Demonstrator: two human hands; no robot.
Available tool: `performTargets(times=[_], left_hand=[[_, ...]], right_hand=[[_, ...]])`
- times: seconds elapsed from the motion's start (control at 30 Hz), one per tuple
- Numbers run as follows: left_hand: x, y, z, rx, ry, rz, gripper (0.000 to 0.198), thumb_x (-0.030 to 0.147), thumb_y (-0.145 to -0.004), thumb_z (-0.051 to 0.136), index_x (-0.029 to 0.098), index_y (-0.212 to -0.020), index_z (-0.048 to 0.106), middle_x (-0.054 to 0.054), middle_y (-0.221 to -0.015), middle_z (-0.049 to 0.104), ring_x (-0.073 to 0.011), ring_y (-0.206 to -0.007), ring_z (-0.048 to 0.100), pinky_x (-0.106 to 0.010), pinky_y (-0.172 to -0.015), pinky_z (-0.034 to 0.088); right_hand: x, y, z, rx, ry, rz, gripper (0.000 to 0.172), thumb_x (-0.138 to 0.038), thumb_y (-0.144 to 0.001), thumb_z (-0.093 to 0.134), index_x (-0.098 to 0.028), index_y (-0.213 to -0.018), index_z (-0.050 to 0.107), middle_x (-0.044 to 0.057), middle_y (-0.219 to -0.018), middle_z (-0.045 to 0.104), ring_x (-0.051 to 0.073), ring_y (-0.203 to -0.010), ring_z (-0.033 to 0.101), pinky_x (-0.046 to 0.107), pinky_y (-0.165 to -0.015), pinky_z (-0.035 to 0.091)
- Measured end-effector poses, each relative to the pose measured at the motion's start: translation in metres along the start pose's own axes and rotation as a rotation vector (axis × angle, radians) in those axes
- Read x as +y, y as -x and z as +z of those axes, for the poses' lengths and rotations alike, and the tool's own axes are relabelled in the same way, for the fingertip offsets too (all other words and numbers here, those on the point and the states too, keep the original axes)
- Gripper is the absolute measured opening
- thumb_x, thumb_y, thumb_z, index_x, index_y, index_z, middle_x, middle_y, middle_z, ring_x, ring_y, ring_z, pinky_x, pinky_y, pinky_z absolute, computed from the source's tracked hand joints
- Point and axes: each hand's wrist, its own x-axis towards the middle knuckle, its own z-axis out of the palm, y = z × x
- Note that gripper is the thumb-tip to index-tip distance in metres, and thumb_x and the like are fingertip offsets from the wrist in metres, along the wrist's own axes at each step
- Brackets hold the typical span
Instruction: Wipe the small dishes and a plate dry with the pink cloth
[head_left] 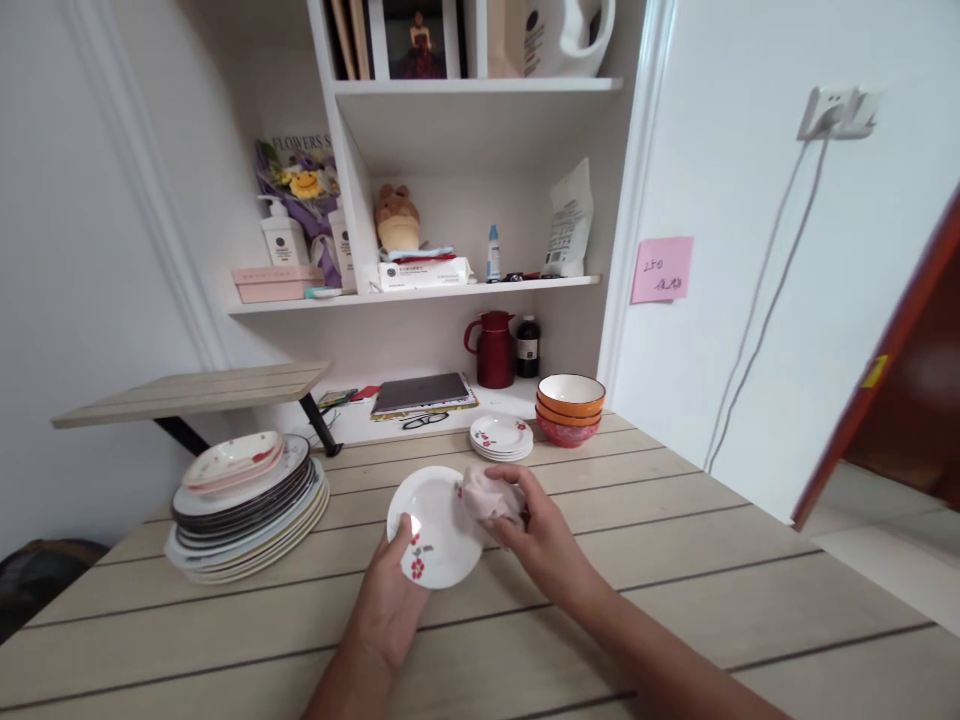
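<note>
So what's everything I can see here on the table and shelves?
table: one, pale wood, foreground
small plate: one, white with red flowers, held above the table
cloth: one, pink, pressed on the small plate
large plates: one stack, mixed colours, table's left
saucers: one stack, white, table's back
bowls: three stacked, orange and red, beside saucers
jug: one, red, under the shelf
note: one, pink, right wall
left hand: grips the small plate's edge
right hand: holds the cloth

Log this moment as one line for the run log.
left hand: holds small white plate | right hand: presses pink cloth on plate | nearby: plate stack, stacked bowls
</note>
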Motion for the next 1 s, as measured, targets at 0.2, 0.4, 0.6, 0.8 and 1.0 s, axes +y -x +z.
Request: performTargets(times=[0.2, 0.4, 0.6, 0.8, 1.0], left_hand=[[-0.015, 0.011, 0.012, -0.132, -0.05, -0.11, 0.052, 0.02, -0.084, 0.067, 0.016, -0.134, 0.052, -0.014, -0.11, 0.073, -0.0281, -0.106, 0.067, -0.043, -0.097, 0.049], [-0.022, 0.011, 0.011, -0.195, -0.08, -0.14, 0.057, 0.019, -0.082, 0.069, 0.019, -0.136, 0.05, -0.013, -0.11, 0.073, -0.0273, -0.101, 0.069, -0.039, -0.093, 0.049], [-0.031, 0.008, 0.003, -0.221, -0.136, -0.127, 0.065, 0.007, -0.069, 0.075, 0.018, -0.13, 0.056, -0.01, -0.104, 0.074, -0.0263, -0.097, 0.07, -0.036, -0.09, 0.049], [-0.03, 0.009, 0.006, -0.231, -0.104, -0.13, 0.063, 0.019, -0.079, 0.072, 0.019, -0.137, 0.048, -0.013, -0.108, 0.073, -0.0268, -0.099, 0.069, -0.038, -0.092, 0.048], [-0.026, 0.008, 0.006, -0.195, -0.099, -0.098, 0.066, 0.02, -0.078, 0.073, 0.019, -0.138, 0.047, -0.014, -0.116, 0.07, -0.0281, -0.102, 0.068, -0.04, -0.093, 0.048]], right_hand=[[0.009, -0.002, 0.004, 0.011, 0.209, -0.12, 0.058, -0.003, -0.073, 0.05, -0.028, -0.125, 0.059, 0.007, -0.119, 0.053, 0.023, -0.111, 0.053, 0.039, -0.099, 0.042], [0.007, 0.002, 0.007, 0.017, 0.309, -0.175, 0.055, -0.003, -0.077, 0.049, -0.03, -0.123, 0.063, 0.008, -0.124, 0.048, 0.023, -0.116, 0.052, 0.04, -0.1, 0.044], [0.001, 0.013, 0.02, -0.17, 0.491, -0.401, 0.053, -0.01, -0.083, 0.055, -0.036, -0.128, 0.06, 0.007, -0.135, 0.047, 0.026, -0.122, 0.048, 0.041, -0.102, 0.042], [0.012, 0.0, 0.005, 0.039, 0.558, -0.32, 0.062, 0.001, -0.074, 0.048, -0.033, -0.124, 0.062, 0.007, -0.128, 0.049, 0.024, -0.112, 0.054, 0.038, -0.092, 0.049], [0.021, -0.006, -0.005, 0.181, 0.527, -0.187, 0.061, 0.002, -0.071, 0.046, -0.029, -0.121, 0.062, 0.008, -0.12, 0.049, 0.022, -0.107, 0.057, 0.038, -0.093, 0.05]])
